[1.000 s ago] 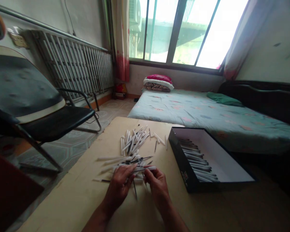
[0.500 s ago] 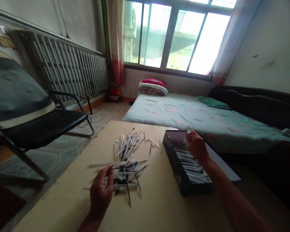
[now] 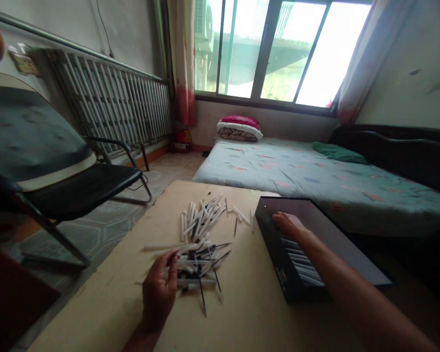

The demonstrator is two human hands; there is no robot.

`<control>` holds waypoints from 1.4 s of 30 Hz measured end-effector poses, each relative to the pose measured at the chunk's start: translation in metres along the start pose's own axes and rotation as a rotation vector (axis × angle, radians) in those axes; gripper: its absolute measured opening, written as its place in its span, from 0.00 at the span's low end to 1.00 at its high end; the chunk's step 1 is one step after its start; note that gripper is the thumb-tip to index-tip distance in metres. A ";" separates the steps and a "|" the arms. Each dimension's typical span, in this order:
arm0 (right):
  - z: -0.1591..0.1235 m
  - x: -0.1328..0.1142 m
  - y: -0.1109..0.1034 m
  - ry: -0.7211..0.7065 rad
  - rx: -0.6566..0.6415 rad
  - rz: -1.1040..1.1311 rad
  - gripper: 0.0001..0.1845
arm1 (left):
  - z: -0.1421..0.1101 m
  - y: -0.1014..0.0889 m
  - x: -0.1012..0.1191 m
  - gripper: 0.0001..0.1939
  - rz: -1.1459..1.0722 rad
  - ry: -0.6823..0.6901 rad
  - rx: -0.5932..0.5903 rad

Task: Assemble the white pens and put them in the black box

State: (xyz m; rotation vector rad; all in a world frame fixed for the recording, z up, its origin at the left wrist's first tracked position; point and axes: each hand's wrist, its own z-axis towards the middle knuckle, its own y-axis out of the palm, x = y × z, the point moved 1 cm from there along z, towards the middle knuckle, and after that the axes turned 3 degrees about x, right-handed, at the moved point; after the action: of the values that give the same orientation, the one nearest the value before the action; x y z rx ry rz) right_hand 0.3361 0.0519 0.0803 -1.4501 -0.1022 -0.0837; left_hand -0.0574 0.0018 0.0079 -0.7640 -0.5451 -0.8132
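Note:
On the table lies a loose pile of white pen barrels [image 3: 209,217] mixed with thin dark-tipped pen refills [image 3: 202,296]. My left hand [image 3: 159,283] is at the pile's near left side, thumb and fingertips drawn together. Whether a pen part is between them is too small to make out. To the right, my right hand [image 3: 288,225] reaches into a dark open box [image 3: 275,259], fingers curled down by its left wall. Its fingertips are mostly hidden, and so is anything in them. Rows of white pens [image 3: 304,264] lie in the box, partly covered by my right forearm.
The box stands on the right of the pale table [image 3: 113,303]. Beyond the table is a bed [image 3: 278,164] with folded bedding [image 3: 239,128]. A black chair [image 3: 106,181] stands at the left, and a metal rail frame [image 3: 121,102] leans on the wall.
My right hand has gone lower into the box; the small white thing seen at its fingertips before no longer shows. My left hand has stayed by the pile. The view has shifted slightly.

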 end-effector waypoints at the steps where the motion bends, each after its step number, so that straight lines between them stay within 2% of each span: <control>1: -0.001 0.001 -0.003 0.017 0.011 -0.009 0.10 | 0.000 0.000 0.000 0.11 0.000 -0.005 0.006; 5: -0.010 0.000 -0.027 0.102 0.098 -0.030 0.14 | 0.001 -0.003 0.003 0.11 0.009 -0.043 0.032; 7: -0.019 -0.009 -0.045 0.119 0.219 0.014 0.14 | 0.001 -0.005 0.003 0.11 0.006 -0.068 0.048; 10: -0.042 -0.042 -0.065 0.045 0.521 0.263 0.12 | 0.002 -0.006 0.002 0.11 -0.009 -0.108 0.063; 12: -0.061 -0.074 -0.064 0.005 0.582 0.458 0.10 | 0.002 -0.007 0.000 0.11 -0.016 -0.133 0.072; 14: -0.075 -0.109 -0.048 -0.038 0.467 0.616 0.09 | 0.001 -0.007 -0.002 0.11 -0.016 -0.145 0.075; 17: -0.084 -0.151 -0.007 -0.054 0.278 0.760 0.07 | -0.001 -0.006 -0.002 0.11 -0.008 -0.125 0.046; 20: -0.071 -0.173 0.027 -0.002 0.248 0.770 0.06 | -0.002 -0.004 -0.001 0.10 -0.006 -0.092 0.008; 22: -0.051 -0.180 0.038 0.024 0.251 0.709 0.08 | -0.003 -0.003 -0.001 0.10 -0.013 -0.079 -0.002; 28: 0.017 -0.187 0.037 0.021 0.249 0.578 0.17 | -0.003 -0.001 -0.005 0.10 -0.006 -0.042 -0.005; 32: 0.043 -0.194 0.042 -0.061 0.238 0.535 0.23 | -0.003 -0.002 -0.006 0.10 0.023 -0.018 -0.003; 37: 0.046 -0.197 0.051 -0.126 0.245 0.519 0.21 | -0.003 -0.002 -0.006 0.10 0.029 -0.013 0.000; 42: 0.027 -0.186 0.051 -0.093 0.326 0.557 0.17 | -0.003 -0.002 -0.004 0.10 -0.027 -0.045 -0.003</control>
State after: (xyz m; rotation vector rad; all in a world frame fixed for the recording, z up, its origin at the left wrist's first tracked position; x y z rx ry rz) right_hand 0.1568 0.0837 0.0109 -1.1120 0.2061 0.4382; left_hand -0.0607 0.0004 0.0037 -0.7804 -0.5952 -0.8234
